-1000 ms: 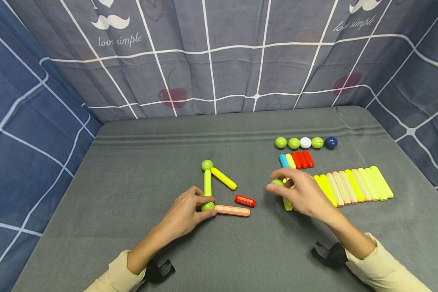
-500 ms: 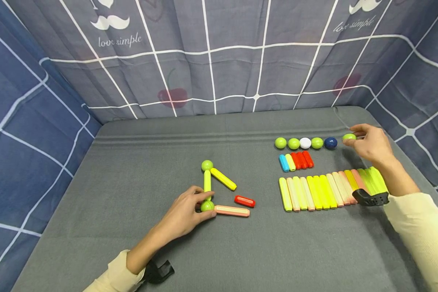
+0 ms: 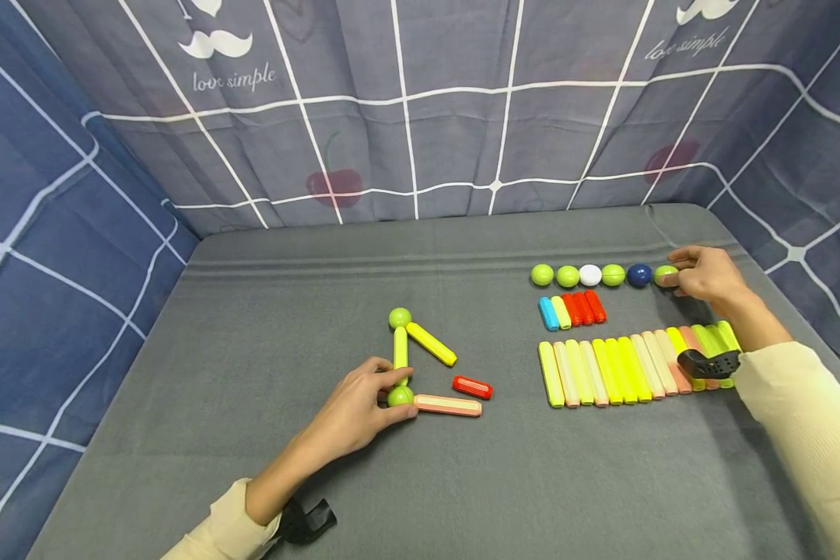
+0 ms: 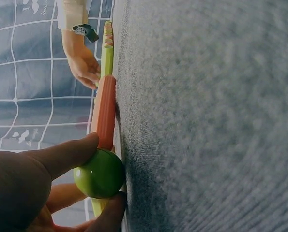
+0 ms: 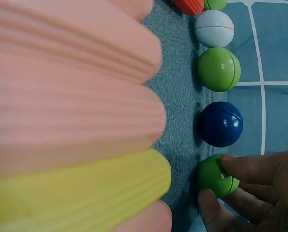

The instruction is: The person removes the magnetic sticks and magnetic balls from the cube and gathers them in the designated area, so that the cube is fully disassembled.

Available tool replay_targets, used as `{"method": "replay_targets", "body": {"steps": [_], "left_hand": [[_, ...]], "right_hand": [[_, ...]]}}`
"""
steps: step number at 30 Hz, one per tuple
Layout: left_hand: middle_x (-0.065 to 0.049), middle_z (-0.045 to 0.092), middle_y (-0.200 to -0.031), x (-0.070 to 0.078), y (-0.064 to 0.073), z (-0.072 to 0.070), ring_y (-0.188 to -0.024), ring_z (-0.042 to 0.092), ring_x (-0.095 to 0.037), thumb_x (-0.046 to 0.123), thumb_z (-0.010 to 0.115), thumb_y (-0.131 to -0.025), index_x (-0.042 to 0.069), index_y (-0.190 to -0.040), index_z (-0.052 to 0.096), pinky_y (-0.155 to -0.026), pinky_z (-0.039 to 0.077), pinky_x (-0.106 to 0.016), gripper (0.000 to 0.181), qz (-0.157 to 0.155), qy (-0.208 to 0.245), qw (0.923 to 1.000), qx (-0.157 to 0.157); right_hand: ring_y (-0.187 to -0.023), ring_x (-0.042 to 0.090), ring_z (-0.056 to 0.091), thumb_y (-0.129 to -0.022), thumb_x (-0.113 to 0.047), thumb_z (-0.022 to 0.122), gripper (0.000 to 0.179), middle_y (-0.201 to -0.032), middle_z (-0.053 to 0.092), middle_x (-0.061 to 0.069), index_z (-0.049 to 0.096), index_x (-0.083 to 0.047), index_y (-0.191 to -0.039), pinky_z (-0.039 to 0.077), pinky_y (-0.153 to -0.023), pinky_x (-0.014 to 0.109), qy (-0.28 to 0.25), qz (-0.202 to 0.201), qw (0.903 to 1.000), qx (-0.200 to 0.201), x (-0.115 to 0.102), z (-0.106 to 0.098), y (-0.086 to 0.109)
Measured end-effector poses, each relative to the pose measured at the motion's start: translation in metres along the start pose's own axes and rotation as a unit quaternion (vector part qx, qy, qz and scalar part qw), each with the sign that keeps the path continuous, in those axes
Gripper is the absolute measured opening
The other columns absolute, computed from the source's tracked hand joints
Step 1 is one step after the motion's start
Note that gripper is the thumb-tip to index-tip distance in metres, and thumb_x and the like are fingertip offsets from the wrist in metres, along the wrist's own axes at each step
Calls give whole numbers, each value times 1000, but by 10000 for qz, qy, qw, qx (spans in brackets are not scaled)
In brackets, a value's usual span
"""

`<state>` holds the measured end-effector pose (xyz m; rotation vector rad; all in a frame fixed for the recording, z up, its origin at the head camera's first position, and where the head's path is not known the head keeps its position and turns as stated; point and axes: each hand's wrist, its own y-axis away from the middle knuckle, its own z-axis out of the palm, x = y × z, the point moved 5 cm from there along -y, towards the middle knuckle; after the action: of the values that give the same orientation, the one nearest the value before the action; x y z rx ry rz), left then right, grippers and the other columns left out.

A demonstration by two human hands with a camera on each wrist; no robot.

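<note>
My left hand [image 3: 355, 406] holds a green ball [image 4: 99, 175] between thumb and fingers on the cloth. A yellow-green stick [image 3: 400, 350] runs from it to another green ball [image 3: 400, 317], where a yellow stick [image 3: 431, 344] slants away. Against the held ball lies the end of a peach-coloured stick [image 3: 448, 405]; a short red stick [image 3: 472, 387] rests just above that one. Far to the right, my right hand [image 3: 708, 277] pinches a green ball [image 5: 216, 176] at the end of a row, beside a dark blue ball [image 5: 221, 124].
The row continues leftward with a white ball [image 3: 590, 275] and more green balls. Below it lie short sticks, including a blue stick [image 3: 549, 313] and several red ones. A long line of yellow and peach sticks [image 3: 623, 369] sits under my right forearm. Patterned curtains [image 3: 455, 124] border the grey cloth [image 3: 266, 311].
My right hand has carried the green ball from above the long sticks to the right end of the ball row and lowered it beside the dark blue ball. My left hand stays put.
</note>
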<state>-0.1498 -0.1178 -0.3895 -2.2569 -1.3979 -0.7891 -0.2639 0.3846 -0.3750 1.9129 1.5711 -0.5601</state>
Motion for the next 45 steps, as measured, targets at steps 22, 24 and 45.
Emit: {"method": "replay_targets", "body": {"steps": [22, 24, 45], "left_hand": [[-3, 58, -111, -1, -1, -1, -88, 58, -8, 22, 84, -80, 7, -130, 66, -76, 50, -31, 55, 7, 31, 10000, 9], [-3, 58, -111, -1, -1, -1, -88, 59, -9, 23, 84, -80, 6, -130, 66, -77, 51, -31, 55, 31, 32, 10000, 21], [-4, 58, -110, 0, -1, 0, -87, 58, -9, 22, 83, -81, 5, -130, 65, -76, 51, -30, 54, 46, 21, 10000, -30]], "right_hand": [[-85, 20, 66, -90, -7, 72, 22, -106, 68, 14, 68, -2, -111, 53, -65, 29, -426, -2410, 9688, -383, -138, 103, 106], [-87, 18, 66, -88, -5, 73, 21, -105, 68, 11, 69, -2, -109, 52, -69, 29, -473, -2693, 9593, -705, -149, 127, 119], [-77, 6, 55, -83, 0, 74, 22, -93, 64, -7, 72, -10, -104, 47, -68, 27, 417, -3334, 9327, -1310, -178, 204, 144]]}}
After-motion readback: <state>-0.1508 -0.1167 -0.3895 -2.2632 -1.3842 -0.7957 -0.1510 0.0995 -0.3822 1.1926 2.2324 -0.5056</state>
